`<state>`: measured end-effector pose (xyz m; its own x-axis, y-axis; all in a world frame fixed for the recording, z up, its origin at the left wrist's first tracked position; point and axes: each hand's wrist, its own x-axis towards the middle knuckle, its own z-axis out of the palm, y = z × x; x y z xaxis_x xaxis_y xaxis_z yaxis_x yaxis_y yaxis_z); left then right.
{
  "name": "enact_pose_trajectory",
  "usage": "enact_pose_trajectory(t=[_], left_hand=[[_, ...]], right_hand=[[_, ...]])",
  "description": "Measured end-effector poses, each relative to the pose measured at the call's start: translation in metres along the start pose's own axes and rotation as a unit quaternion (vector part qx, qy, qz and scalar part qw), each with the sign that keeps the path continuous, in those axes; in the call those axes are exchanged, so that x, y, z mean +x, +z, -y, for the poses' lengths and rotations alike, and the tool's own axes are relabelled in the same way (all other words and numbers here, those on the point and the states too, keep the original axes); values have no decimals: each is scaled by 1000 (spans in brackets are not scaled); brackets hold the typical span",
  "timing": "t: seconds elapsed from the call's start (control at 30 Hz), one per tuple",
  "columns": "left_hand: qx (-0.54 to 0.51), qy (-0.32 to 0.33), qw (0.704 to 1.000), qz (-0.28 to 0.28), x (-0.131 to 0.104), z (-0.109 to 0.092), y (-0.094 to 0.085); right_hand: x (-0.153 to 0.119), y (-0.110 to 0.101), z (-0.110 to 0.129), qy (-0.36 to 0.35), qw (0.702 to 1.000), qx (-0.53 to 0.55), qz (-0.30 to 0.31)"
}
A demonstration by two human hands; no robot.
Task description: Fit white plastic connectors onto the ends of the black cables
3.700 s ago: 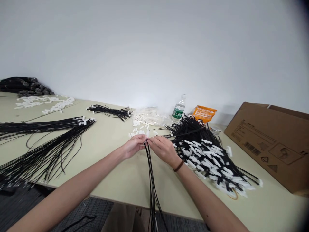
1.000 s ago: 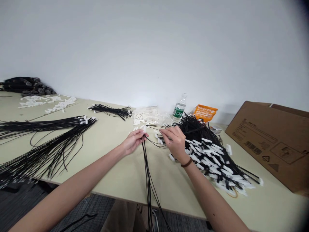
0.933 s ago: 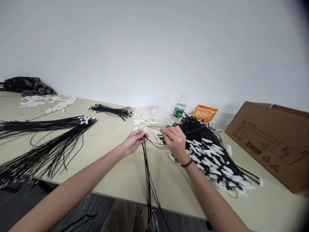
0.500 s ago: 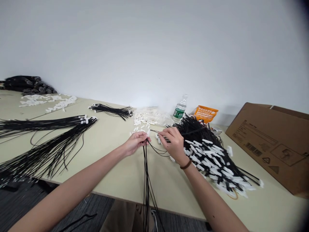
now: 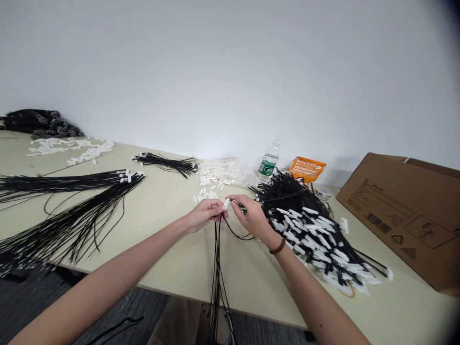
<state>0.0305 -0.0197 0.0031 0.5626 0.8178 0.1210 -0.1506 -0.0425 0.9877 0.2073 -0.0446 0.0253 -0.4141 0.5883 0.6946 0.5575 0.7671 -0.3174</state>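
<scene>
Between thumb and fingers, my left hand point(image 5: 206, 214) grips a small white plastic connector point(image 5: 226, 204). From it several thin black cables point(image 5: 217, 263) hang down past the table's front edge. My right hand point(image 5: 249, 215) is closed in a pinch on the end of a black cable, close against the connector's right side. That cable point(image 5: 233, 232) loops below, between the two hands. Whether its tip sits inside the connector I cannot tell. Loose white connectors point(image 5: 206, 193) lie just beyond my left hand.
Right of my hands lies a pile of black cables with white connectors point(image 5: 316, 239), beside a cardboard box point(image 5: 402, 215). Behind stand a water bottle point(image 5: 269, 161) and an orange packet point(image 5: 307, 168). Black cable bundles point(image 5: 86, 206) spread at left, with more white pieces point(image 5: 89, 152) behind.
My right hand has moved left toward my left hand, bringing the cable end up to the white connector. The connector in my left hand has shifted slightly right and down.
</scene>
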Motion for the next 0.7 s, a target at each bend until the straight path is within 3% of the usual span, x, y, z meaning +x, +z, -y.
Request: enact_pose_trajectory(t=[0.33, 0.47, 0.57, 0.7], left_hand=[[-11, -6, 1000, 0, 0, 0, 1], [-44, -9, 999, -26, 2, 2, -1], [-81, -16, 995, -54, 5, 5, -4], [-127, -24, 988, -86, 6, 5, -6]], right_hand=[[1, 0, -2, 2, 1000, 1, -2], [1, 5, -7, -6, 997, -48, -56], [-1, 6, -6, -40, 987, -122, -92], [-4, 6, 4, -126, 974, -186, -30]])
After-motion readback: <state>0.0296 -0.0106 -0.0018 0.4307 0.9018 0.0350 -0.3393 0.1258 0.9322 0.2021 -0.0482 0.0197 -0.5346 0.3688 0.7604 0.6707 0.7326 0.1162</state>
